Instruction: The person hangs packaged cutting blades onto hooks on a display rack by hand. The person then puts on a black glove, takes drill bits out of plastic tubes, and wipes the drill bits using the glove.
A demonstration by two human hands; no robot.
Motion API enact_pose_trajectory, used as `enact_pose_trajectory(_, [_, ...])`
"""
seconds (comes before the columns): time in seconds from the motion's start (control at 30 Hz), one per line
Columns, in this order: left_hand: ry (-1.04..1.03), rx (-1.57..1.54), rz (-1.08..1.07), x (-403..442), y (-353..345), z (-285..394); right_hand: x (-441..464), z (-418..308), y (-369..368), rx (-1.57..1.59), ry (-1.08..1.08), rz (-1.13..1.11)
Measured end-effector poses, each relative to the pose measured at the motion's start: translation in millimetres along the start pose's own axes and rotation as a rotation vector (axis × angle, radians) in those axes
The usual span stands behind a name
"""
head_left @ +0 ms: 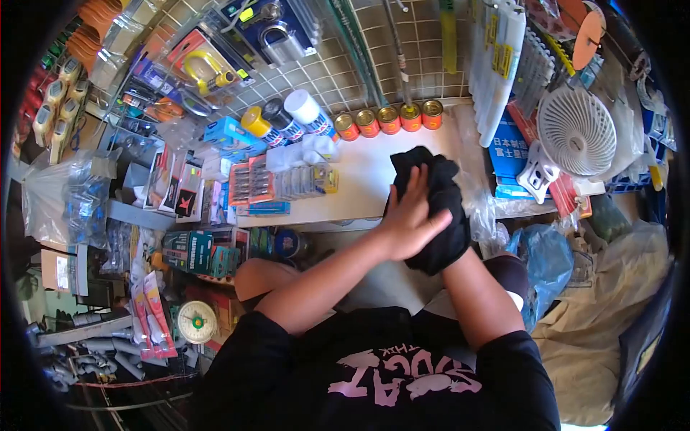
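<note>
A bundle of black cloth (447, 215) is in front of me, over the right part of the white counter (366, 172). My left hand (415, 219) lies flat across it, with its fingers stretched out and the thumb apart. My right forearm runs up to the lower edge of the cloth. The cloth covers my right hand, so its fingers are hidden. Whether the cloth is wrapped round that hand or held by it, I cannot tell. Beyond the cloth, several small red cans (389, 121) with gold lids stand in a row.
Spray cans (305, 111) and packs of small goods (251, 183) crowd the counter's left side. A white fan (577, 133) stands at the right, near a blue plastic bag (543, 262). A dial scale (196, 322) is low at the left. Goods hang on the wire grid (345, 61) behind.
</note>
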State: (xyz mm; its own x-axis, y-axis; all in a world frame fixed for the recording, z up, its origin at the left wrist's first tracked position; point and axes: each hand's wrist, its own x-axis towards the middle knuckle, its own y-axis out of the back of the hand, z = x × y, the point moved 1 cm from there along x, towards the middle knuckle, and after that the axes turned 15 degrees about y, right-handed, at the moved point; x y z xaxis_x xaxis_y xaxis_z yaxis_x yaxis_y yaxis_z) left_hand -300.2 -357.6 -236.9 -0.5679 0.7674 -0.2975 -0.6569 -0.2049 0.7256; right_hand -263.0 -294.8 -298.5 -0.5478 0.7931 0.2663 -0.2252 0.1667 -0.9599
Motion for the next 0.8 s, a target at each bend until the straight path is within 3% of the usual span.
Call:
enact_pose_trajectory(0.1, [-0.113, 0.204, 0.047, -22.8, -6.1, 7.0, -3.8, 3.8, -34.9, 0.273, 0.063, 0.041])
enact_pose_trajectory(0.2, [-0.088, 0.267, 0.003, -30.1, 0.1, 14.9, -16.6, 22.1, -1.0, 0.338, 0.176, -0.467])
enact_pose_trajectory(0.27, [-0.121, 0.230, 0.047, -18.7, -1.8, 18.7, -17.9, 5.7, 28.8, 0.011, 0.175, -0.323])
enact_pose_trajectory(0.33, [-0.129, 0.197, 0.079, -2.8, -5.0, 25.3, -57.5, 47.9, 178.9, -0.194, 0.333, 0.069])
enact_pose_trajectory(0.5, [-0.095, -0.062, 0.136, 29.2, 5.7, 57.5, 36.0, 20.6, 76.3, 0.506, 0.183, -0.148])
enact_pose_trajectory(0.57, [-0.141, -0.183, 0.094, 35.5, 11.0, 58.1, 49.1, 7.7, 11.8, 0.532, 0.159, -0.281])
enact_pose_trajectory(0.63, [-0.174, -0.146, 0.130, 36.7, 6.4, 53.7, 45.4, 8.5, -30.3, 0.376, 0.163, -0.396])
enact_pose_trajectory(0.67, [-0.189, -0.075, 0.194, 36.6, 5.0, 51.0, 41.6, -14.5, -33.7, 0.024, 0.096, -0.327])
enact_pose_trajectory(0.73, [-0.204, 0.012, 0.326, 37.0, 8.0, 49.2, 38.6, -30.4, -31.2, -0.360, 0.011, -0.268])
enact_pose_trajectory(0.8, [-0.248, 0.069, 0.357, 37.8, 7.5, 46.7, 42.3, -54.0, -33.2, -1.194, 0.179, -0.625])
